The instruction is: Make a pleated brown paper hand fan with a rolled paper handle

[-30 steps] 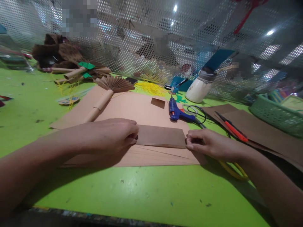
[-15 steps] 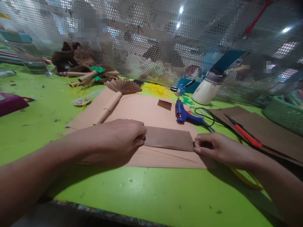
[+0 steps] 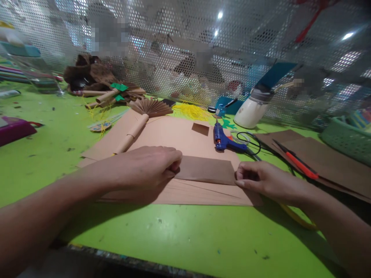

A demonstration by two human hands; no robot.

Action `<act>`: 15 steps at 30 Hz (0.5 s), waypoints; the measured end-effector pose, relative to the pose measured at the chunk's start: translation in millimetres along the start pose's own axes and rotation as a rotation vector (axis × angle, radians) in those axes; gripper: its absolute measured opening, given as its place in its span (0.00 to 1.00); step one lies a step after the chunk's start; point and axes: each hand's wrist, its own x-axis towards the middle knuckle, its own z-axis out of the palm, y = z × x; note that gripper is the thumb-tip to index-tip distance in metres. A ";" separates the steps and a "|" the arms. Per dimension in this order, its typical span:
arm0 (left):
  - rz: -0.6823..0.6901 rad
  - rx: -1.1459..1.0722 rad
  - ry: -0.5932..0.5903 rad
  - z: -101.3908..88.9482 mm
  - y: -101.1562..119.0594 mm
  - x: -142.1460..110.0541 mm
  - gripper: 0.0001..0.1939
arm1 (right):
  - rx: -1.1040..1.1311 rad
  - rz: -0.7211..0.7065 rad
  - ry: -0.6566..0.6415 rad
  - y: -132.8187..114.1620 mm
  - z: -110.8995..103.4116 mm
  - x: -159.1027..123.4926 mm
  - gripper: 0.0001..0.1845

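Note:
A dark brown paper strip (image 3: 205, 170) lies across a large light tan paper sheet (image 3: 174, 135) on the green table. My left hand (image 3: 145, 168) is curled over the strip's left end, fingers pinched on it. My right hand (image 3: 261, 179) pinches the strip's right end between thumb and fingers. Both hands rest low on the tan sheet, about a strip's length apart.
A blue glue gun (image 3: 223, 141) with a black cord lies behind the strip. A rolled paper tube with a pleated fan (image 3: 150, 107) lies at back left. An orange-handled tool (image 3: 298, 164) rests on brown sheets at right, beside a green basket (image 3: 344, 141). A perforated metal screen (image 3: 185, 50) closes the back.
The view has shifted a little, so everything sits slightly further right and a purple object shows at far left. Both hands keep their pinch on the strip's ends.

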 end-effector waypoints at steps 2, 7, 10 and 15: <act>0.080 0.007 0.051 0.5 6.9 1.1 0.11 | -0.001 -0.013 0.016 -2.5 0.2 -1.0 0.06; 0.290 0.028 0.113 6.9 18.3 2.4 0.14 | -0.050 -0.073 0.055 -8.9 2.2 -4.8 0.03; 0.370 -0.007 0.102 13.1 13.9 3.7 0.14 | -0.056 -0.124 0.077 -7.1 6.6 -5.9 0.03; 0.426 -0.052 0.161 20.5 5.3 7.1 0.12 | -0.047 -0.184 0.136 1.3 14.3 -5.4 0.05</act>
